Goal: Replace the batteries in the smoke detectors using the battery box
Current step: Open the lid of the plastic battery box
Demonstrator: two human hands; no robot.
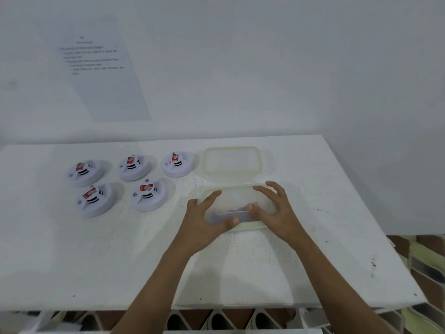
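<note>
Several white round smoke detectors (149, 194) with red labels lie in two rows on the left half of the white table (96, 261). The clear plastic battery box (238, 196) stands open right of them, with dark and reddish things dimly visible inside. Its lid (232, 161) lies flat just behind it. My left hand (204, 220) curls round the box's left end, thumb on the near wall. My right hand (274, 213) curls round the right end, fingers spread over the rim and thumb at the near wall.
A printed sheet of paper (101, 75) hangs on the white wall behind the table. The table's right edge (390, 237) runs diagonally, with stacked brown and pale things (428, 261) below it. More stored items show under the front edge (216, 319).
</note>
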